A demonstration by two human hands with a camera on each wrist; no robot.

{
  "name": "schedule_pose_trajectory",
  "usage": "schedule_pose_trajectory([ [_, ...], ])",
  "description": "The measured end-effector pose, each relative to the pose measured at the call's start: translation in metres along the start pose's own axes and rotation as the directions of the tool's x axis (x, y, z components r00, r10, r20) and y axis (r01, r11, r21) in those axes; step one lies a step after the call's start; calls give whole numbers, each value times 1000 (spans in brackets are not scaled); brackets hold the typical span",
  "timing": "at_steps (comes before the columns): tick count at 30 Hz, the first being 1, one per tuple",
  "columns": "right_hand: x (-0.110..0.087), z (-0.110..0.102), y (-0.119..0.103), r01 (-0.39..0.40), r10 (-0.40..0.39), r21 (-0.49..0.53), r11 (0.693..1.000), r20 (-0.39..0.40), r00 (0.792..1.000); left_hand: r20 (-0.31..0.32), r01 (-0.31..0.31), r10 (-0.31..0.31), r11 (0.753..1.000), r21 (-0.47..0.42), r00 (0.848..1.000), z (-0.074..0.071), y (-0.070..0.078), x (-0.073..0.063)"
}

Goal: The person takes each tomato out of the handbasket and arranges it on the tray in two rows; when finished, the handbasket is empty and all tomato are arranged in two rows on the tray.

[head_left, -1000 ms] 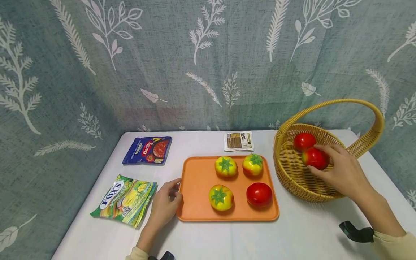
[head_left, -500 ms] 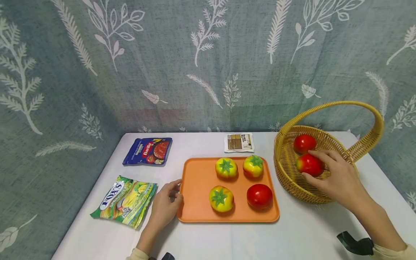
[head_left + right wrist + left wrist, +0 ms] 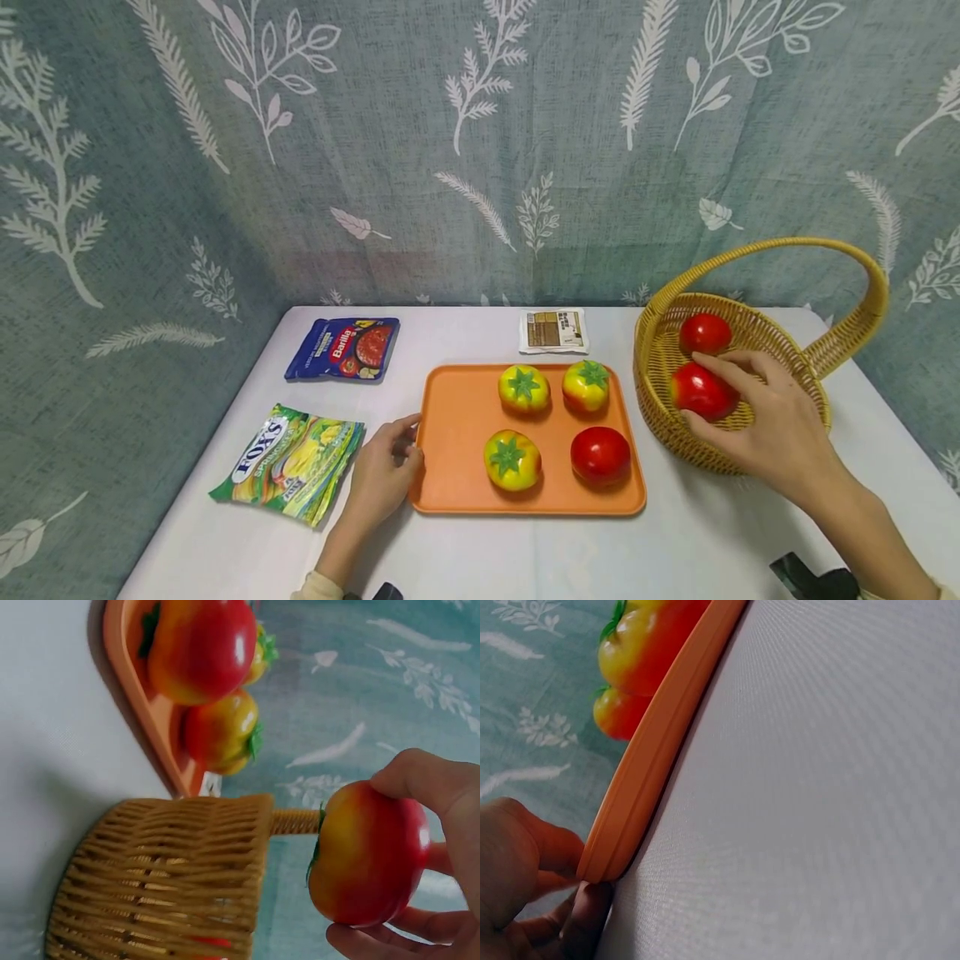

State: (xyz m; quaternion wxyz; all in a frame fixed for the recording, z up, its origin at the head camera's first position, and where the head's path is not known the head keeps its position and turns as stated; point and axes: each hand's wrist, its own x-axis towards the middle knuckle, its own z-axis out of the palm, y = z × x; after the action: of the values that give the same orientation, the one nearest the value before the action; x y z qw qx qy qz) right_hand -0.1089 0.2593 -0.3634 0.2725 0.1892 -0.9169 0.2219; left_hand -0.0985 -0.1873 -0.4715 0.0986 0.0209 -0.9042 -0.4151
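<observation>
My right hand [image 3: 776, 417] holds a red tomato [image 3: 705, 392] between thumb and fingers, over the wicker basket [image 3: 675, 442]. Seen from the right wrist, this tomato [image 3: 367, 855] has a yellow side with a green calyx and is raised above the basket rim. Another red tomato [image 3: 705, 333] lies inside the basket. At the left edge of the orange tray [image 3: 457, 433], my left hand [image 3: 382, 467] grips the rim; the left wrist view shows its fingers [image 3: 559, 847] at the tray's corner. On the tray are a red tomato [image 3: 600, 456] and several yellow ones, including a front one [image 3: 512, 460].
A blue Barilla pouch [image 3: 343, 350] lies at the back left, with a green Fox's candy bag [image 3: 288, 462] in front of it. Behind the tray is a small white-and-brown packet [image 3: 553, 331]. The basket's tall handle [image 3: 780, 243] arches over its opening.
My right hand has moved left and slightly toward me with the tomato, from inside the basket toward its left rim. The left hand stays at the tray edge.
</observation>
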Motion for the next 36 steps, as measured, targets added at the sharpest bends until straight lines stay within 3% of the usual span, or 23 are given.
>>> schedule_pose_trajectory([
  [12,4,-3,-22,93,-91,41,995,-40,995,-4,7,-7,1000,10,1000,1,2,0],
  [36,19,20,-57,152,-158,154,976,23,987,-6,-9,9,1000,1,1000,2,-1,0],
])
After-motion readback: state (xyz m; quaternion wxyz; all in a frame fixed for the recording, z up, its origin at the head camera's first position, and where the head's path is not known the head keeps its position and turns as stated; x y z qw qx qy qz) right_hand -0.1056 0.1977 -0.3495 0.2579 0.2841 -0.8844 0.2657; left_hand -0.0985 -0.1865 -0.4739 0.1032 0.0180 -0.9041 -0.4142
